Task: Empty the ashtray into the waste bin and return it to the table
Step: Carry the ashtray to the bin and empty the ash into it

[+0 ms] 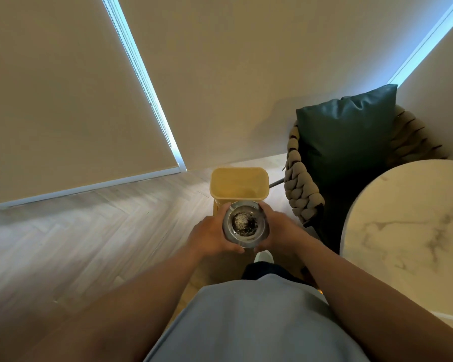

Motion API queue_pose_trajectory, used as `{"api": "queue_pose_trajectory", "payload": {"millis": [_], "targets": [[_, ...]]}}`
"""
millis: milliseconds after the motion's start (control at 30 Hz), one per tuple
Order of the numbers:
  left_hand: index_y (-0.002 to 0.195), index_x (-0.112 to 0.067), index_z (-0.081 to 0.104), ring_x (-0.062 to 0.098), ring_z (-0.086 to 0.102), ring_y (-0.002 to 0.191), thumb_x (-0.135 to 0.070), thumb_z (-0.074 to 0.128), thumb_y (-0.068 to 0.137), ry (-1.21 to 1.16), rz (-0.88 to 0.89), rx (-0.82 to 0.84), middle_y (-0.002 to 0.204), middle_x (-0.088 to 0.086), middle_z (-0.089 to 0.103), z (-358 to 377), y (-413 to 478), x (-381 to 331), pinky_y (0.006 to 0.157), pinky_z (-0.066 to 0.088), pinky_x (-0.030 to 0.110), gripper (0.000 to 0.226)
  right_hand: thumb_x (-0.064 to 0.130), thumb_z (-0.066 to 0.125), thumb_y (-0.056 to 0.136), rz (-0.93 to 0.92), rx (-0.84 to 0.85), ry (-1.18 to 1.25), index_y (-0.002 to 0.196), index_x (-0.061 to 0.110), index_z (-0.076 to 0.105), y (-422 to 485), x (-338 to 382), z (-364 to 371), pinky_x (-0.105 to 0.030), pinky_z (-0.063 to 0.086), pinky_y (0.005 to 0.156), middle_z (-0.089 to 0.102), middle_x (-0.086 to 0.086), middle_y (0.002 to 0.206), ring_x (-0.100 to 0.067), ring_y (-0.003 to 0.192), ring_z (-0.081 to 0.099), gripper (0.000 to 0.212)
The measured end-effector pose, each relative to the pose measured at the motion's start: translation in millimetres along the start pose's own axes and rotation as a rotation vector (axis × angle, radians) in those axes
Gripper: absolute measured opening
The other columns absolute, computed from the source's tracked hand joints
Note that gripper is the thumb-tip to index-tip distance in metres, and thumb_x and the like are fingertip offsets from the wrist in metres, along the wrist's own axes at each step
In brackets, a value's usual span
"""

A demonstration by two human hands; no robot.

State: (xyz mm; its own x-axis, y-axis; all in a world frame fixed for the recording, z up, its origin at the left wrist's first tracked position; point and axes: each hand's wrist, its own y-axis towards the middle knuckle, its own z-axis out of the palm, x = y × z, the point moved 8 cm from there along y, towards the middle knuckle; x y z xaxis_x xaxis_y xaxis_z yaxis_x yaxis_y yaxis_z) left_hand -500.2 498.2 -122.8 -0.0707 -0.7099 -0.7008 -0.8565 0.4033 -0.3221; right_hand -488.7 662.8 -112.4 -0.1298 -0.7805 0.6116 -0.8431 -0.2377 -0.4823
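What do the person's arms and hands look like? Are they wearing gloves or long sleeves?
No gloves and no long sleeves. The left hand and the right hand are bare, and both forearms are uncovered all the way to the bottom of the picture. No watch, ring or bracelet shows. The only clothing near them is a light blue top covering the body.

No text, label, brand, number or sign can be read anywhere: the ashtray (245,223), the yellow waste bin (239,184) and the marble worktop (413,231) all show plain surfaces.
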Motion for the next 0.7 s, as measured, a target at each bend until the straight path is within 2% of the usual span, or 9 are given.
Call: {"api": "queue_pose_trajectory", "payload": {"millis": [67,200,467,600,700], "targets": [[0.146,-0.040,0.023,0.012,0.065,0.100,-0.061,0.088,0.049,0.009,-0.018,-0.014,0.121,-0.009,0.066,-8,16,-7,0.079,0.052,0.023,0.119,0.037,0.090,0.056,-0.015,-0.012,-0.001,0.146,0.028,0.025,12,-1,-18,-0.038,0.055,0.097,0.064,0.000,0.129,-0.020,0.114,0.063,0.112],[0.146,-0.040,0.021,0.013,0.066,0.096,-0.064,0.086,0.047,0.017,-0.057,-0.032,0.118,-0.008,0.067,-21,50,-19,0.084,0.057,0.037,0.121,0.033,0.093,0.055,-0.041,0.025,-0.011,0.147,0.026,0.022,40,-6,-53,-0.044,0.053,0.099,0.062,-0.004,0.130,-0.024,0.116,0.061,0.116],[0.142,-0.046,0.020,0.010,0.065,0.093,-0.070,0.083,0.043,0.010,-0.107,-0.074,0.116,-0.012,0.067,-32,102,-35,0.080,0.059,0.032,0.119,0.031,0.094,0.057,-0.110,0.088,0.006,0.148,0.022,0.022,86,-20,-96,-0.045,0.050,0.103,0.059,-0.005,0.135,-0.025,0.121,0.058,0.117],[0.143,-0.042,0.023,0.012,0.065,0.089,-0.064,0.087,0.046,0.015,-0.114,-0.041,0.109,-0.016,0.064,-30,123,-30,0.077,0.057,0.030,0.118,0.030,0.094,0.058,-0.090,0.110,0.037,0.149,0.022,0.021,103,-29,-98,-0.045,0.050,0.103,0.059,-0.006,0.136,-0.025,0.123,0.058,0.117],[0.143,-0.042,0.024,0.012,0.063,0.084,-0.063,0.087,0.046,0.000,-0.119,-0.002,0.106,-0.014,0.065,-26,142,-21,0.078,0.057,0.033,0.118,0.030,0.093,0.059,-0.050,0.121,0.033,0.150,0.023,0.017,120,-40,-96,-0.045,0.051,0.102,0.060,-0.006,0.136,-0.026,0.121,0.060,0.119]]}}
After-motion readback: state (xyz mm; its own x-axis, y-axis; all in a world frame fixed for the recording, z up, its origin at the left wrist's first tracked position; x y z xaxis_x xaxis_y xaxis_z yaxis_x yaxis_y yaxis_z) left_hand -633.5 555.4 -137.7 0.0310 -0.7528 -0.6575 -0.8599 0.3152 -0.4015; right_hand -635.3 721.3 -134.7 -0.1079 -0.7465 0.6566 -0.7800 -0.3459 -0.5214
